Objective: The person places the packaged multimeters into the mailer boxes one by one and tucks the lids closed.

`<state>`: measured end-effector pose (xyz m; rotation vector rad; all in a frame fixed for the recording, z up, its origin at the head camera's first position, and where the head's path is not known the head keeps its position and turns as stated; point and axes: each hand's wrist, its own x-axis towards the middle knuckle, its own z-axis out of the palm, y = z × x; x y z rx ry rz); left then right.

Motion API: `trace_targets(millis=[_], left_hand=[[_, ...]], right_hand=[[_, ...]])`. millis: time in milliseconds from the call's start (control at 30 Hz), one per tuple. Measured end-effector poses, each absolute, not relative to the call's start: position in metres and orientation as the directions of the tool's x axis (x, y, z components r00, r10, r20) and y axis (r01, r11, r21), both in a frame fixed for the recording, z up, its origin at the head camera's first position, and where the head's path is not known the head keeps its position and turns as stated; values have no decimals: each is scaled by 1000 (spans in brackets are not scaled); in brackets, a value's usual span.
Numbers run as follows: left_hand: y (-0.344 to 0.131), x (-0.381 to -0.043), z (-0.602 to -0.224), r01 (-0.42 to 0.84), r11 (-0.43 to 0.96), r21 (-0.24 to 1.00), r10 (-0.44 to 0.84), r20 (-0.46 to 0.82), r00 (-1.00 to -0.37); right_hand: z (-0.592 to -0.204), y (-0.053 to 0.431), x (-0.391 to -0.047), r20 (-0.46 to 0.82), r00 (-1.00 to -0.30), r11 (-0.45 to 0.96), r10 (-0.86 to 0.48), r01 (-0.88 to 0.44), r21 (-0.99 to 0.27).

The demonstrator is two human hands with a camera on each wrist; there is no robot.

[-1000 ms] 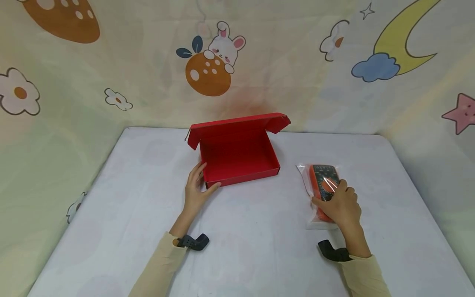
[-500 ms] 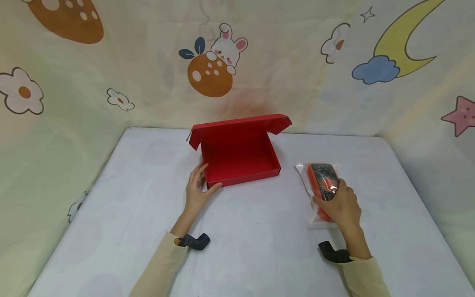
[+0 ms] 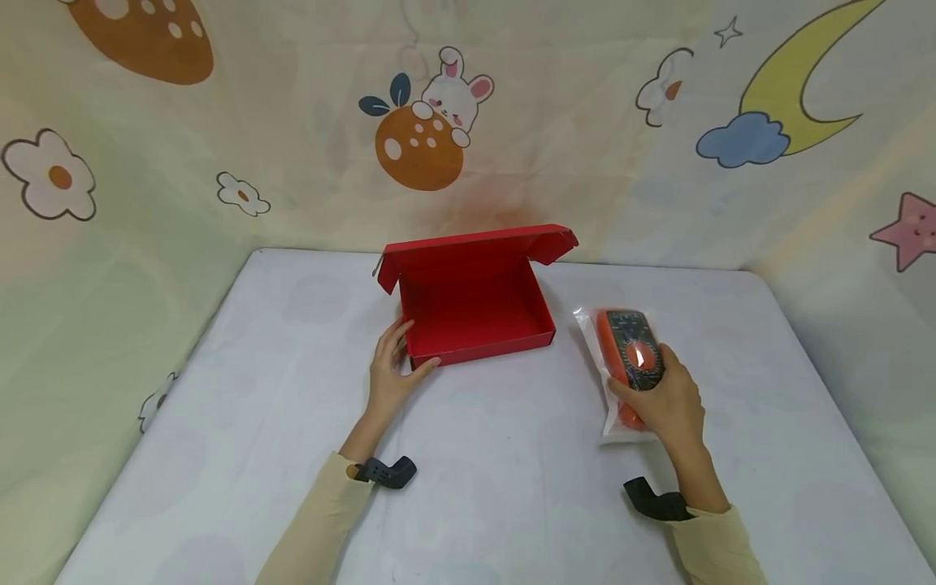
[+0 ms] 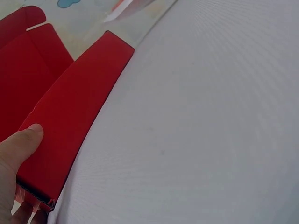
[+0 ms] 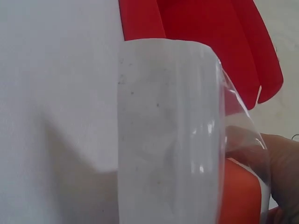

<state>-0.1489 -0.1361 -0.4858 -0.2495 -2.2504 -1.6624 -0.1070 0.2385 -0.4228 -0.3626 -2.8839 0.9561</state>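
An empty red cardboard box [image 3: 478, 313] stands on the table with its lid [image 3: 475, 248] raised toward the back wall. At its front left corner my left hand [image 3: 387, 374] grips the wall, the thumb lying on the front panel [image 4: 74, 112] in the left wrist view. To the right, my right hand [image 3: 669, 398] holds a multimeter [image 3: 632, 341] with an orange case and black face, packed in a clear plastic bag [image 3: 610, 422]. In the right wrist view the bag's flap [image 5: 149, 130] covers much of the multimeter's orange end [image 5: 240, 196].
The table [image 3: 497, 504] has a white cover. Behind it and along both sides hangs a fabric backdrop [image 3: 307, 114] printed with cartoon figures. A black wrist strap [image 3: 387, 473] sits on the left arm, and another black strap [image 3: 654, 500] on the right.
My right hand has moved the bagged multimeter slightly up and to the left, tilting it. The left hand keeps its grip on the box corner; the head view has shifted a little.
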Motion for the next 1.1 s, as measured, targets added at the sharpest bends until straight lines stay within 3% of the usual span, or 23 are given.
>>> trace_targets(millis=[433, 667, 1100], left_hand=[[-142, -152, -495, 342, 318, 884, -54, 377, -925], [-140, -149, -484, 311, 295, 904, -41, 337, -941], [-142, -155, -499, 310, 329, 892, -40, 341, -939]], right_hand=[[-403, 224, -112, 48, -997, 797, 62, 20, -604], [-405, 211, -116, 70, -997, 789, 17, -30, -614], [-401, 198, -134, 120, -980, 799, -157, -197, -567]])
